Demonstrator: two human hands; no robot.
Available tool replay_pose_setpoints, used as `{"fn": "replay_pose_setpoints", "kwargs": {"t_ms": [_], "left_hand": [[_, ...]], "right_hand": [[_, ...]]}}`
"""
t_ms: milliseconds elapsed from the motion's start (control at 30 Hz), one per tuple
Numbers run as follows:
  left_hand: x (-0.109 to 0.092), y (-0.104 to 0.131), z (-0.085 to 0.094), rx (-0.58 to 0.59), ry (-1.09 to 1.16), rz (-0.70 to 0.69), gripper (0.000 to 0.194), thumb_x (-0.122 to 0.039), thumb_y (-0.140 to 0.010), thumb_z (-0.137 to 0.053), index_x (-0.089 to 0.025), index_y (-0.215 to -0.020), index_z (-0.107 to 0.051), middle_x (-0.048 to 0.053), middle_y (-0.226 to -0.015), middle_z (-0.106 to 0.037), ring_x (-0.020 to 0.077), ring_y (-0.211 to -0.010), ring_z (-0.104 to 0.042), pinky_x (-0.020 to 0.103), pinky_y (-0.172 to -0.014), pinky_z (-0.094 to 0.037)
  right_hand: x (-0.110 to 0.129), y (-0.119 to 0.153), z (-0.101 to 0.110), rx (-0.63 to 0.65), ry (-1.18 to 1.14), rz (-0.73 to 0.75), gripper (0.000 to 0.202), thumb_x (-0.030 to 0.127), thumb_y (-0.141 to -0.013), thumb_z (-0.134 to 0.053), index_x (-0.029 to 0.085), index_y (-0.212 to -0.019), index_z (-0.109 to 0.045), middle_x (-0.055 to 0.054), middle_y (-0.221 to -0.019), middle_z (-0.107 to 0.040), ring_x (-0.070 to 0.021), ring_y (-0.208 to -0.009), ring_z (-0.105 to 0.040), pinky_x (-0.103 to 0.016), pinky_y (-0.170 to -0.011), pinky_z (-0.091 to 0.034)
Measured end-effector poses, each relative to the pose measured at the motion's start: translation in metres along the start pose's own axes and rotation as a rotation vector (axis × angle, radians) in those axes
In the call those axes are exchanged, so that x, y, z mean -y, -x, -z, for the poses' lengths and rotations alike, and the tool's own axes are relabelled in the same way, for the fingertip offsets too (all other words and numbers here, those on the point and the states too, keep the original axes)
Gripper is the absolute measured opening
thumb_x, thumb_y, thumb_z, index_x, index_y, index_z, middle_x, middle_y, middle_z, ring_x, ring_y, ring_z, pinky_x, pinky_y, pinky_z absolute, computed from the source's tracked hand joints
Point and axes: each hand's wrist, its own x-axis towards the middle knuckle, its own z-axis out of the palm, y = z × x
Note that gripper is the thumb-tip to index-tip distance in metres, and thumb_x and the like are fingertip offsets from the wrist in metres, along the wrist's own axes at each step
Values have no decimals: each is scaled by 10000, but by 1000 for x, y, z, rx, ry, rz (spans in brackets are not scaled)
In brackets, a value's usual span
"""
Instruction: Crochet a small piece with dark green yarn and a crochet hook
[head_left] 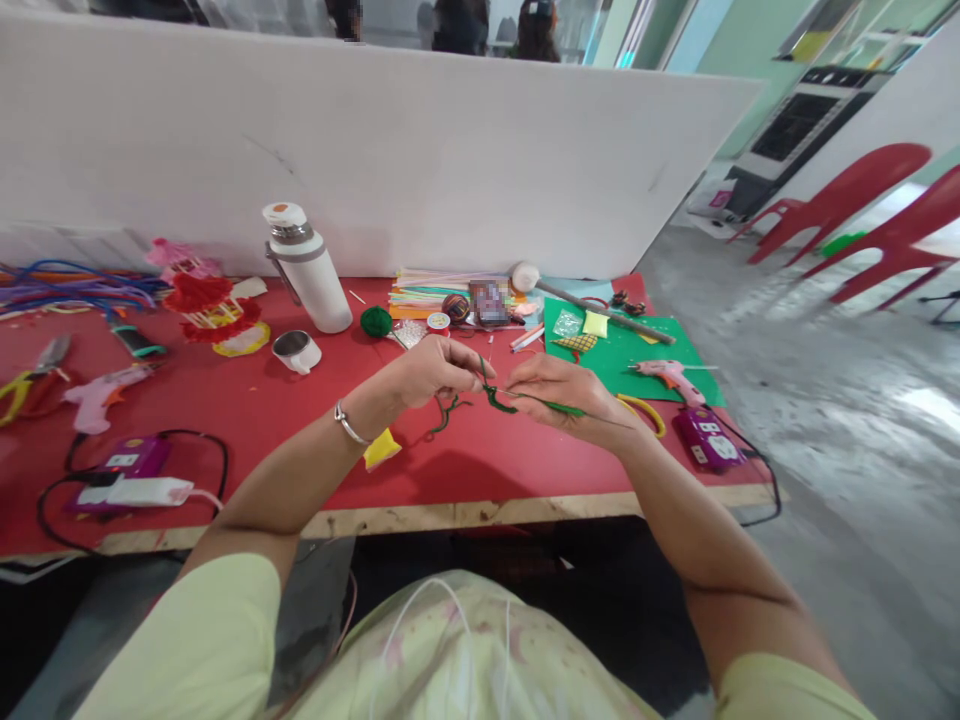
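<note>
My left hand (442,368) pinches dark green yarn with its thumb and forefinger. Closed around a crochet hook (562,407) with a green handle, my right hand (559,390) is close beside it. Between the two hands hangs a short strip of dark green crochet (499,402), by the hook's tip. Below my left hand, a loose dark green strand (448,412) dangles above the red tabletop. A ball of green yarn (376,321) lies farther back to the left. My fingers partly hide the hook and the stitches.
At the left stand a white thermos (311,270), a cup (297,351) and red paper decorations (214,305). A pink glue gun (105,395) lies at far left, another glue gun (671,380) on the green sheet (630,375) at right. A white panel (375,160) borders the table's back.
</note>
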Motion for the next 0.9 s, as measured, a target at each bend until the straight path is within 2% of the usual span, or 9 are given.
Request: {"fn": "replay_pose_setpoints", "kwargs": {"t_ms": [200, 300, 400, 467, 533, 600, 733, 900], "left_hand": [[-5, 4, -2, 46, 51, -13, 256, -158, -601, -795, -139, -849, -853, 7, -587, -642, 54, -446, -414, 208, -429, -295], [-2, 3, -5, 57, 99, -31, 277, -173, -613, -825, -132, -885, -851, 9, -601, -652, 60, -441, -444, 212, -417, -295], [2, 0, -15, 33, 197, -86, 315, -208, -638, -864, -139, -945, -845, -5, -620, -646, 53, -445, -453, 206, -415, -291], [4, -2, -25, 9, 252, -129, 326, -226, -639, -882, -144, -952, -838, -6, -636, -652, 53, -445, -468, 206, -415, -307], [5, -4, -33, -78, 270, -189, 319, -205, -641, -868, -149, -953, -832, -23, -615, -637, 43, -412, -442, 206, -403, -297], [5, -4, -39, -142, 311, -210, 313, -200, -631, -866, -148, -936, -825, -29, -614, -627, 43, -423, -454, 200, -404, -286], [7, -1, -39, -147, 366, -172, 329, -255, -672, -883, -158, -982, -823, -25, -636, -620, 53, -468, -481, 197, -414, -261], [17, -2, -34, -211, 287, -256, 375, -254, -669, -910, -162, -1023, -830, -36, -647, -619, 35, -462, -411, 206, -433, -271]], "right_hand": [[-3, 7, -1, -78, -215, -119, 216, 343, -1025, -644, 264, -1078, -838, -86, -1101, -802, -208, -990, -752, -354, -847, -629], [-9, 11, -13, -133, -360, -225, 246, 398, -1020, -651, 253, -1002, -850, -87, -1064, -789, -212, -967, -740, -359, -827, -624], [-15, 13, -42, -369, -522, -312, 395, 534, -1022, -603, 237, -888, -825, -78, -1002, -737, -212, -946, -719, -352, -781, -613], [-18, 11, -65, -528, -594, -376, 453, 588, -1033, -539, 241, -865, -778, -75, -1069, -696, -216, -991, -702, -350, -789, -617], [-21, 9, -86, -669, -592, -457, 453, 606, -1043, -489, 252, -894, -730, -78, -1126, -673, -216, -1015, -682, -338, -776, -624], [-22, 7, -99, -753, -559, -501, 435, 617, -1044, -467, 260, -956, -701, -84, -1146, -660, -212, -1004, -670, -328, -770, -627], [-21, 5, -105, -771, -496, -470, 436, 591, -1050, -464, 242, -917, -689, -100, -1177, -631, -215, -1003, -655, -337, -760, -613], [-14, 6, -99, -766, -408, -413, 447, 529, -1065, -485, 226, -821, -707, -81, -1069, -645, -222, -1054, -647, -337, -755, -578]]}}
